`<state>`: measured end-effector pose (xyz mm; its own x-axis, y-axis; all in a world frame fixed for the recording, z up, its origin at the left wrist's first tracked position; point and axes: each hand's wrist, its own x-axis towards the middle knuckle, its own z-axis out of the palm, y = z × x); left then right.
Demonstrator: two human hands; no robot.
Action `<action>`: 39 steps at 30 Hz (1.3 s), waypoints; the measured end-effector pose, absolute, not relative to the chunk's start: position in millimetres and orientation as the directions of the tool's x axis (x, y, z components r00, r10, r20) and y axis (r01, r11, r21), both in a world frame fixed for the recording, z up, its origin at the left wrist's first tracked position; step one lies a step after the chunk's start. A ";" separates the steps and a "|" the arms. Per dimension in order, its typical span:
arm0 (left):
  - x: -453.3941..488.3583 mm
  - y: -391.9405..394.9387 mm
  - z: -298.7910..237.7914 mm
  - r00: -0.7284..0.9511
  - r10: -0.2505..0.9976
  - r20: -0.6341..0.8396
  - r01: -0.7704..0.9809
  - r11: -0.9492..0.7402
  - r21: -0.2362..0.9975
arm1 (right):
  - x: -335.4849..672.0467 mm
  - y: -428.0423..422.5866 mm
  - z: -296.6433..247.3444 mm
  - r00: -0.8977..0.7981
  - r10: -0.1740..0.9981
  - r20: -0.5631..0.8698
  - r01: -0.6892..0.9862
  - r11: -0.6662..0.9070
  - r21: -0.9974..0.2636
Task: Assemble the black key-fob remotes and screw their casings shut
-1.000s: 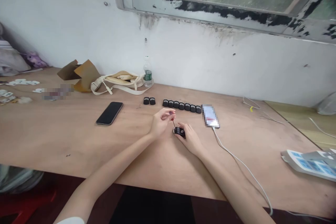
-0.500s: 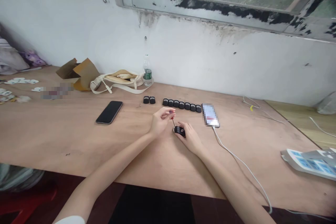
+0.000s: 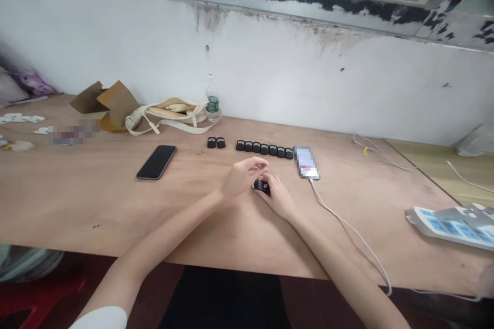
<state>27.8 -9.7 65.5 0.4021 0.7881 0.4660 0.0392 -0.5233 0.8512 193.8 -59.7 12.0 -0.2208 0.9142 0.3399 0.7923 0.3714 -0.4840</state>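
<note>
Between the fingertips of my left hand (image 3: 240, 179) is a small screwdriver (image 3: 263, 166). Only a bit of its handle shows now; the shaft is hidden behind the fingers. My right hand (image 3: 282, 199) is closed around a small black device (image 3: 262, 185) resting on the table, with a round silvery spot on its face. My left hand is just above and left of this device. Whether the screwdriver tip touches it cannot be seen. Beyond the hands lies a row of several similar small black pieces (image 3: 264, 149), with two more black pieces (image 3: 215, 142) left of it.
On the wooden table (image 3: 185, 216) are a dark phone (image 3: 157, 162) and a lit phone (image 3: 306, 161) on a white cable (image 3: 347, 223). A bag (image 3: 175, 109), bottle (image 3: 212, 103) and open carton (image 3: 118, 105) stand by the wall. A power strip (image 3: 450, 226) lies right.
My left hand has shifted right and turned, and the screwdriver's shaft has gone out of sight. My right hand still holds the black device. The whole view has moved slightly.
</note>
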 end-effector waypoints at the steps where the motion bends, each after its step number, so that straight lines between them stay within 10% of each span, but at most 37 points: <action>1: 29.1 -8.8 67.2 0.426 0.767 0.480 0.042 -0.547 0.836 | 194.0 -59.6 12.1 -0.217 0.916 0.338 0.793 0.367 -0.486; 39: 30.8 -8.9 67.3 0.396 0.701 0.593 -0.013 -0.641 0.767 | 192.4 -57.7 13.2 -0.197 0.923 0.329 0.804 0.344 -0.485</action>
<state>30.8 -8.9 67.3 0.3961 0.7013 0.5926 -0.0134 -0.6409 0.7675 192.4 -57.7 13.2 -0.1966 0.9235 0.3295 0.8040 0.3442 -0.4849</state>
